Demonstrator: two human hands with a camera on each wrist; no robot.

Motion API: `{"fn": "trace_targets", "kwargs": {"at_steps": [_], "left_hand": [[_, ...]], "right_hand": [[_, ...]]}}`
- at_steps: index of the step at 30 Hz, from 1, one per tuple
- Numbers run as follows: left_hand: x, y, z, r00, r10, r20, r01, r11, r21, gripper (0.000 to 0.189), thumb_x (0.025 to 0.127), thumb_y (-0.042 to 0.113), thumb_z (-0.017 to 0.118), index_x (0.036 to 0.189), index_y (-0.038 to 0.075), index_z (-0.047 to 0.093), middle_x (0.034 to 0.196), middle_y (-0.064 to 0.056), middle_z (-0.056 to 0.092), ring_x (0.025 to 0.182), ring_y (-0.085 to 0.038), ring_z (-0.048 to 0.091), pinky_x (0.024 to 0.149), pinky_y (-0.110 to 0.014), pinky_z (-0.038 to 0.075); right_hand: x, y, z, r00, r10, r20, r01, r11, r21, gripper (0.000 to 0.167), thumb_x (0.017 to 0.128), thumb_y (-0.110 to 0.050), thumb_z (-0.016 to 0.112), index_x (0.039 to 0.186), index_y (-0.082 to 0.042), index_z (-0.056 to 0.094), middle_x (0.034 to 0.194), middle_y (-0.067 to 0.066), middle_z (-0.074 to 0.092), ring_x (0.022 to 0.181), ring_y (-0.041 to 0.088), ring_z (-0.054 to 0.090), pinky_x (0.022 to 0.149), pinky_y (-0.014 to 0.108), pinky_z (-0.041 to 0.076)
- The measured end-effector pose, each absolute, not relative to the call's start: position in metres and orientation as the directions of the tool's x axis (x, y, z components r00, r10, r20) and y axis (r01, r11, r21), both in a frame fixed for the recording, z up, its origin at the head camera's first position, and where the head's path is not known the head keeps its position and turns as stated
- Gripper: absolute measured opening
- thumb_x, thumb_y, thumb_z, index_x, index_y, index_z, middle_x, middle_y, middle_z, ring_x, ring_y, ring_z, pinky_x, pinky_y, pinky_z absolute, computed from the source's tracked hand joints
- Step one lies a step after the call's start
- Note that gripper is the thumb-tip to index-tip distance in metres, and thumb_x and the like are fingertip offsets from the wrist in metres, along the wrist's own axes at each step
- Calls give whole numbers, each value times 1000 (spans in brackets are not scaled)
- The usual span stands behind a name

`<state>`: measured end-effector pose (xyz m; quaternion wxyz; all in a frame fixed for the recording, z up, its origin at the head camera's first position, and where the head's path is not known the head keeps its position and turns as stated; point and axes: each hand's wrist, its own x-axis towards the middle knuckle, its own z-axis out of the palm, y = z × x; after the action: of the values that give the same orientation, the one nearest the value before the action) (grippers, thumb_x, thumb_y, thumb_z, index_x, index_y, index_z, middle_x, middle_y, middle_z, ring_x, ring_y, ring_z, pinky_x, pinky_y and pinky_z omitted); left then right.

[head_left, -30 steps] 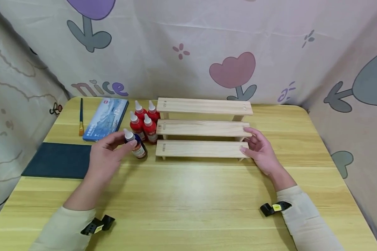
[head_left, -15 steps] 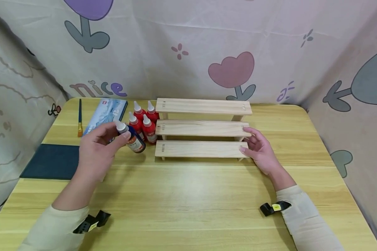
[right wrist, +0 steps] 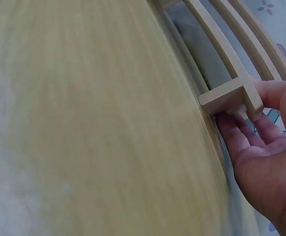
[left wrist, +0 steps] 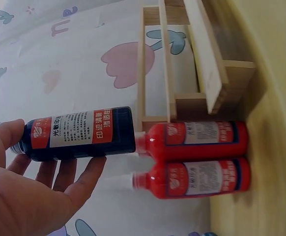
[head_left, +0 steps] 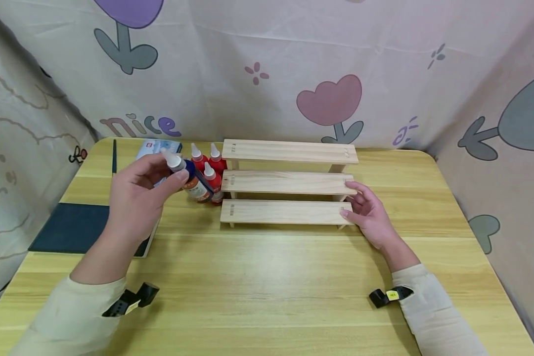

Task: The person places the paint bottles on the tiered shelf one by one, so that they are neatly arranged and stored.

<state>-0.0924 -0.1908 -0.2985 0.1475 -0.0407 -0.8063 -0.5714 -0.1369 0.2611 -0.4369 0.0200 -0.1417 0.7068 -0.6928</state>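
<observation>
My left hand holds a dark blue squeeze bottle with a white nozzle, pinched near its neck between thumb and fingers. It is tilted and raised, nozzle toward the upper left. In the left wrist view its orange and white label faces the camera. Red squeeze bottles with white nozzles stand just behind it, partly covered in the head view. Beside them is a three-tier wooden rack. My right hand grips its right end at the lowest tier, thumb on the board, fingers around the end support.
A blue box lies behind my left hand, mostly hidden by it. At the far left are a paintbrush, partly covered, and a flat dark pad. A printed curtain hangs along the table's back edge.
The blue bottle has been lifted from beside the red bottles, tilted, and moved back in front of them. My left hand now covers more of the blue box. My right hand stays on the rack.
</observation>
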Motion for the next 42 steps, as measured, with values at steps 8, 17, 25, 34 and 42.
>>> {"fn": "trace_targets", "kwargs": {"at_steps": [8,17,25,34,42], "left_hand": [[-107,-182,-283,-961,-110,252,215,271,938,34,95,13,71,129,11,67,119,-6,61,102,-22,57,82,-20,53],[-137,-164,-269,-973,-49,226,217,141,966,34,94,18,72,127,10,68,123,-11,61,109,-27,59,80,-25,56],[-161,-147,-263,-983,-20,184,179,159,971,37,93,24,73,129,15,67,125,-7,61,113,-25,58,87,-35,55],[-190,-130,-257,-989,1,146,145,155,977,36,92,23,75,126,16,70,123,-7,62,112,-25,58,89,-38,55],[-207,-119,-261,-987,50,151,158,179,971,34,92,18,75,125,12,70,120,-7,64,109,-24,60,91,-39,53]], "right_hand": [[-138,261,-435,-957,-233,175,-181,5,-984,69,86,23,61,147,-4,43,136,13,56,125,29,52,100,29,46],[-138,262,-433,-957,-235,172,-178,8,-984,69,86,23,62,147,-4,43,136,13,56,126,29,51,100,29,45],[-137,262,-436,-955,-241,171,-177,5,-984,70,85,22,62,147,-4,43,135,13,57,125,35,50,100,29,46],[-136,262,-435,-957,-238,168,-173,0,-985,70,85,23,62,147,-4,43,135,14,56,125,33,51,99,30,47],[-135,261,-436,-956,-240,168,-173,-2,-985,70,85,23,62,147,-3,42,136,15,56,125,32,51,101,30,45]]}}
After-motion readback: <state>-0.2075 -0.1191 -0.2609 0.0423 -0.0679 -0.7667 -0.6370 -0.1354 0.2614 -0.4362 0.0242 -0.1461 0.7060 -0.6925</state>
